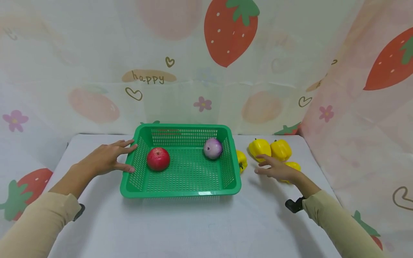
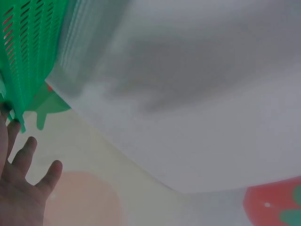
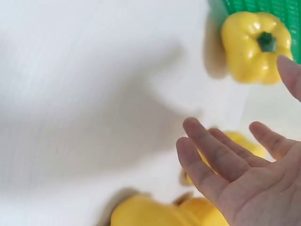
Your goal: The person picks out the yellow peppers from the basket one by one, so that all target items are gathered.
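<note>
A green plastic basket [image 1: 180, 194] stands on the white table, with a round red fruit [image 1: 158, 159] on its left side and a purple onion [image 1: 213, 148] near its right wall. My left hand [image 1: 108, 157] is at the basket's left rim, fingers spread and fingertips right at the edge. Close to the basket's right wall lies a yellow bell pepper [image 3: 256, 47]. My right hand [image 1: 277, 168] hovers over the table to the right of it, fingers loosely extended and nothing held. Beside and partly behind that hand are more yellow bell peppers [image 1: 281, 150].
The white tabletop [image 1: 200, 229] reaches back to a fabric backdrop [image 1: 180, 104] printed with strawberries, flowers and hearts. Another fabric panel [image 1: 358, 143] rises along the right side. Dark wrist devices [image 1: 294, 205] show at the sleeves.
</note>
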{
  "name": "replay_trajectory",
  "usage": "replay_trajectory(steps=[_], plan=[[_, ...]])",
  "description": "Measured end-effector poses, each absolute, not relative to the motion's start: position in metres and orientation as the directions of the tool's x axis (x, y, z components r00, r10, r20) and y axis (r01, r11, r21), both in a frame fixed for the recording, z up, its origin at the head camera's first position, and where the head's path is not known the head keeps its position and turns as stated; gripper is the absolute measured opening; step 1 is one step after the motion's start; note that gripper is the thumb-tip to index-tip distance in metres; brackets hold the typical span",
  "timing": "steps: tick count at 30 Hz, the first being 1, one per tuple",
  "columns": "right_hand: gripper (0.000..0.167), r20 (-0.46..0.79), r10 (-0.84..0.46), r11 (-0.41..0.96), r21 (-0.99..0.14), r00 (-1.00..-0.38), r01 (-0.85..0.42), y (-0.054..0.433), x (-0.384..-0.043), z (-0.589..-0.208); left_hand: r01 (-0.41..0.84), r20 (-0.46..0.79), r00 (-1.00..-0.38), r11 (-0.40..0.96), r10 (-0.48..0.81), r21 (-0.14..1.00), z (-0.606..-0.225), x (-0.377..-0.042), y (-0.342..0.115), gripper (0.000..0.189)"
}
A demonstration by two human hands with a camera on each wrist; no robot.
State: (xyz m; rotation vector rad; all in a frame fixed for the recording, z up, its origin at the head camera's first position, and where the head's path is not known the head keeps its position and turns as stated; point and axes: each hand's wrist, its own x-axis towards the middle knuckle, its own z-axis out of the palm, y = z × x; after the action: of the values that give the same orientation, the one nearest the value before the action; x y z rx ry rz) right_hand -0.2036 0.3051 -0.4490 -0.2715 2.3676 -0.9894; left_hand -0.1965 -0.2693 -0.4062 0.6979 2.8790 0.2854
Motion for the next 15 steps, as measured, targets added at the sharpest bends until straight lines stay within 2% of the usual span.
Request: replay_trajectory(steps=[7,15], plan=[[0.087,-0.398,-0.397,0.676,-0.736,-0.827,0.03,0.288,-0.206,-0.456,0.433,-0.109,-0.879,0.873,0.464,0.225,-0.406,-0.197,-0.269,0.089],[0.085,-0.386,-0.421,0.655,-0.756,-0.821,0.02,0.273,-0.211,-0.462,0.435,-0.105,-0.879,0.872,0.465,0.224,-0.407,-0.196,-0.269,0.089]])
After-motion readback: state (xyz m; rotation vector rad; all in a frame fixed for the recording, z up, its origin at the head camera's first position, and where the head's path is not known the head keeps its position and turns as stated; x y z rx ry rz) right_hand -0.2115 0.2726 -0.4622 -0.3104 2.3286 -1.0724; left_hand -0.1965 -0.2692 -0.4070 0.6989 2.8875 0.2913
